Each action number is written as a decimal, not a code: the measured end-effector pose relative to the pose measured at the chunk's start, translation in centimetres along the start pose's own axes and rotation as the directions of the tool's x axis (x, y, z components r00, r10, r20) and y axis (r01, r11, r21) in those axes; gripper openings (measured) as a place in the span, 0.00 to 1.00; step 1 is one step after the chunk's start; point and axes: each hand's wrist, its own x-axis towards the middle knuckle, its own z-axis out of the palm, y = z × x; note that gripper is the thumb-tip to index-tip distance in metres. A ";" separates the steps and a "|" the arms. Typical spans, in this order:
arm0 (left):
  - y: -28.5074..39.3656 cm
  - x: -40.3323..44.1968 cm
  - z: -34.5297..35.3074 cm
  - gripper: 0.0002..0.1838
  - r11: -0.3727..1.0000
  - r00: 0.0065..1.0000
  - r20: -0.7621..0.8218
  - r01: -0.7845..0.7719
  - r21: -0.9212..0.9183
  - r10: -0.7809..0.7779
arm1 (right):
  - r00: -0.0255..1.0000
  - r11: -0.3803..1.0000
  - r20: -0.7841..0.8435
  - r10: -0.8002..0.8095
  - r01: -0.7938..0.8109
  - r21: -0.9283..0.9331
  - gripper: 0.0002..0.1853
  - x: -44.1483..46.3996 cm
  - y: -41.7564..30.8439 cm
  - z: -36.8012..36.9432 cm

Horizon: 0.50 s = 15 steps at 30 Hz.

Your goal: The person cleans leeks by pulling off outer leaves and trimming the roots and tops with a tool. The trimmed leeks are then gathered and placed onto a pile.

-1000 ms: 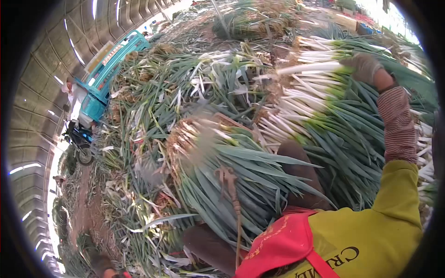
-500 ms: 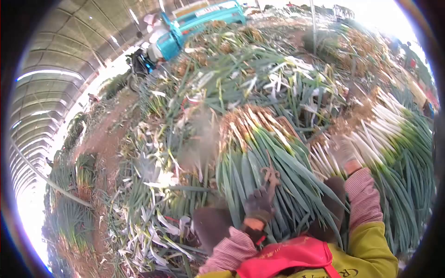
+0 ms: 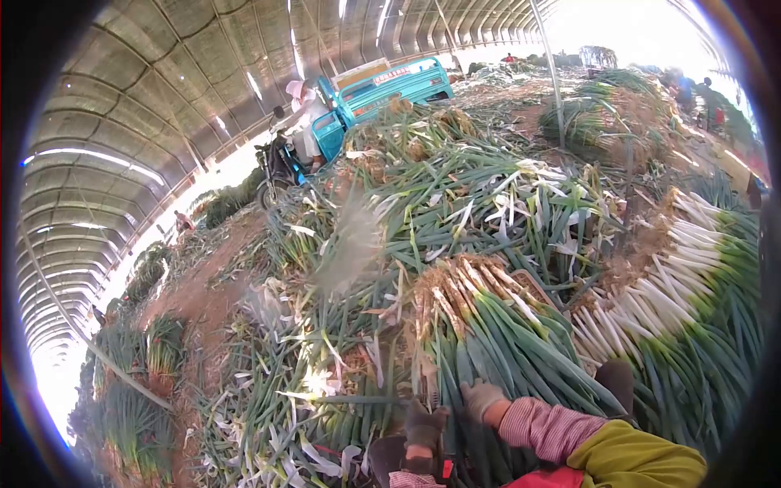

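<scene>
My left hand (image 3: 425, 424), in a dark glove, is closed around a narrow brownish tool (image 3: 429, 385) that points away from me; its exact kind is unclear. Just to the right, my right hand (image 3: 483, 399) in a pale glove has its fingers curled on the leaves of a green onion. These leaves belong to a pile of untrimmed green onions (image 3: 508, 346) across my lap, roots facing away. On my right lies a long row of cleaned green onions (image 3: 651, 297) with bare white stems.
Stripped leaves (image 3: 480, 195) lie heaped ahead and to the left. A person sits on a turquoise cargo tricycle (image 3: 390, 88) further back. A thin metal pole (image 3: 550, 73) stands beyond the heap. More onion bundles (image 3: 134, 407) line a dirt path (image 3: 203, 285) at left.
My right hand has moved left from the cleaned row to the leaves of the pile in front. My left hand, with the tool, has shifted left and down. The view has tilted up.
</scene>
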 end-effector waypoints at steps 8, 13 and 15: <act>0.3 0.3 6.1 0.53 0.948 0.999 0.010 0.037 0.318 -0.043 | 0.984 0.987 0.177 0.038 -0.065 0.150 0.43 -1.4 2.3 1.0; 2.9 -0.4 4.8 0.40 0.956 0.967 0.060 -0.254 0.149 0.247 | 1.000 0.944 0.006 0.018 -0.019 0.331 0.28 -0.6 4.5 1.6; 5.7 -4.0 2.1 0.36 0.993 0.962 0.256 -0.068 -0.093 0.090 | 0.992 0.959 0.072 -0.104 0.081 0.272 0.35 -0.9 8.3 -0.8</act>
